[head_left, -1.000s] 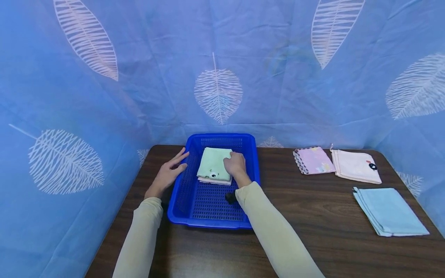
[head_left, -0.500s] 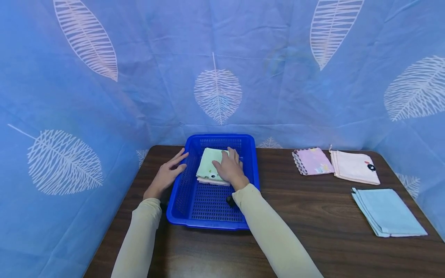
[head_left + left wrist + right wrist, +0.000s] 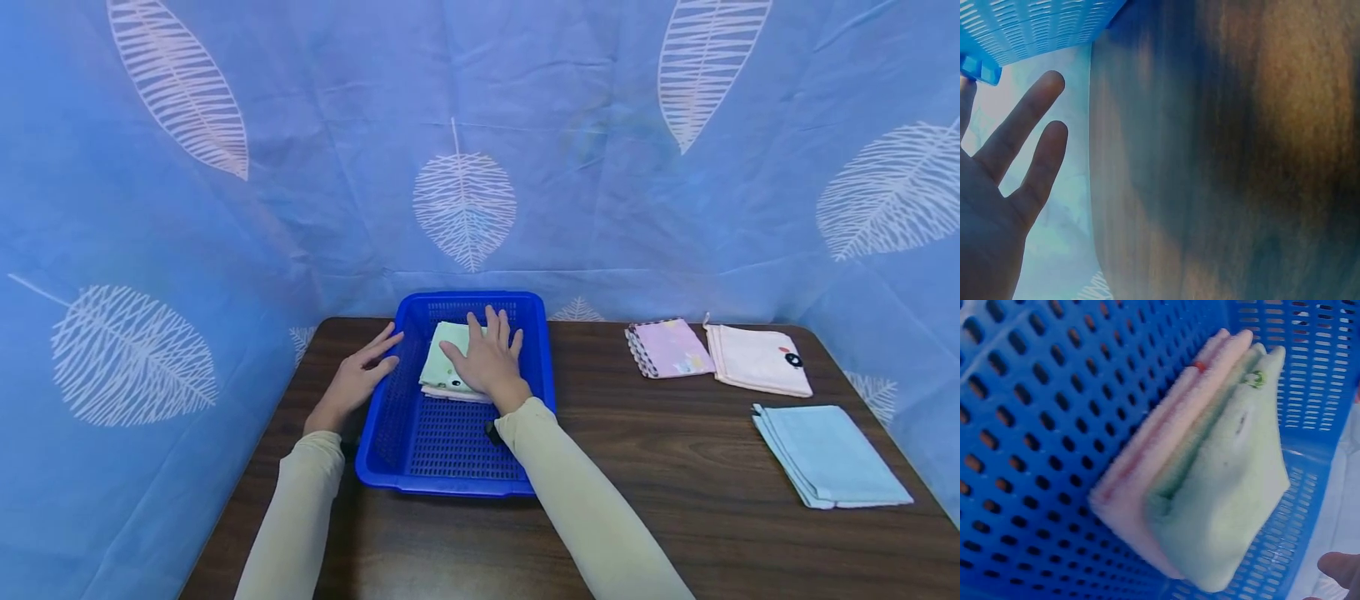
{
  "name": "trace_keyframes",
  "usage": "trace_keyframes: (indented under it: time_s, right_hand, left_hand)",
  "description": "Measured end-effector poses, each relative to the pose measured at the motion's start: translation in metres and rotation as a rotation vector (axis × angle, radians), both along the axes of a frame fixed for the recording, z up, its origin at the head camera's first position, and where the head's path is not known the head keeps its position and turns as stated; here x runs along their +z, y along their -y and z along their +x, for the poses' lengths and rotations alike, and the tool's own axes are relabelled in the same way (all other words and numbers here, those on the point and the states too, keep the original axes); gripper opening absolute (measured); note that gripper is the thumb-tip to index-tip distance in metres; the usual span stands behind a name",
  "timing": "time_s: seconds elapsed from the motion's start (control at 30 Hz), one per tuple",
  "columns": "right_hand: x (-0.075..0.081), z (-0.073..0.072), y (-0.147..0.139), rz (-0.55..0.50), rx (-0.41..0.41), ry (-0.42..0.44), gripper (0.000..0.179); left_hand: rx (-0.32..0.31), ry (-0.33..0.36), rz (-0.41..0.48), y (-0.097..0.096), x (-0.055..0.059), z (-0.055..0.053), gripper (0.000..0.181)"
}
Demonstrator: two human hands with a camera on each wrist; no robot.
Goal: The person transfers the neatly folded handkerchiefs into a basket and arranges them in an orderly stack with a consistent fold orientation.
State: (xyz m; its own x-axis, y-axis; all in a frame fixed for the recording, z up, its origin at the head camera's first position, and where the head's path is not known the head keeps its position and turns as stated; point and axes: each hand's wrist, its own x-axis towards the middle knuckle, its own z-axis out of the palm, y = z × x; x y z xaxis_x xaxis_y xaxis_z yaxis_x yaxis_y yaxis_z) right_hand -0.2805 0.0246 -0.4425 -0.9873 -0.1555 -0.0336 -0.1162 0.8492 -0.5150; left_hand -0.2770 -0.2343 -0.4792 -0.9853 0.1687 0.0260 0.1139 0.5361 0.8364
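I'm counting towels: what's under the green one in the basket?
A folded pink towel, its edges showing. The green towel covers its top; the floor of the basket under both is hidden.

A bare left hand (image 3: 988,212) is shown with two fingers held straight and spread, directed toward the right, where a blue, slotted plastic basket (image 3: 1041,28) is partly seen. A third digit is cut off at the basket's rim; contact cannot be told. The near side is filled by a brown wood-grain tabletop (image 3: 1210,137), partly shadowed. Beyond its far edge, a pale-blue, white-patterned cloth (image 3: 1060,247) is seen.
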Motion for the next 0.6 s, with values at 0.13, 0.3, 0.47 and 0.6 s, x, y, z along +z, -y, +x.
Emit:
trace_keyframes:
  time_s: [0.13,0.3,0.47,0.6]
  right_hand:
    - [0.003,0.002,0.001,-0.016,-0.003,0.011,0.086]
    - [0.011,0.003,0.003,-0.023,0.015,0.018,0.087]
    - [0.021,0.003,0.002,-0.030,0.040,0.007,0.086]
    - [0.029,0.001,-0.001,0.001,0.058,0.013,0.086]
  left_hand:
    - [0.001,-0.009,-0.015,0.000,0.001,0.001,0.046]
    - [0.004,-0.015,-0.048,0.002,0.004,0.003,0.046]
    - [-0.002,-0.015,-0.058,0.003,0.002,0.002,0.048]
    - [-0.006,-0.006,-0.067,0.003,0.001,0.002,0.047]
